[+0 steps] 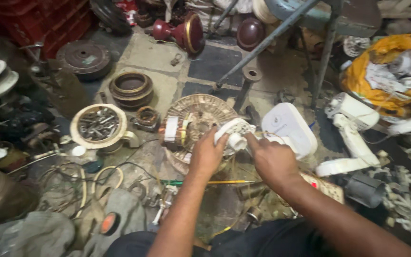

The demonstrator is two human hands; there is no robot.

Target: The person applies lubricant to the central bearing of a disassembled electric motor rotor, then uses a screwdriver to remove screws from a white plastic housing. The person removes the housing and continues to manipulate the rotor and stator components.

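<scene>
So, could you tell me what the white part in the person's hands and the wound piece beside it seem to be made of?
The white part, gripped by the left hand and right hand, looks like moulded plastic: smooth, matte, evenly off-white. The wound piece seems to be copper wire coils on a metal core, given the orange-brown windings with pale wrapping; the wrapping's material is unclear.

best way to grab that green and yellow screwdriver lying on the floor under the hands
Take the screwdriver by its yellow shaft end, coming straight down from above with the right hand, which is nearest. It lies flat and roughly level across the floor, so fingers can pinch it from both long sides. The green part sits close to cluttered wires, so the yellow stretch looks freer.
</scene>
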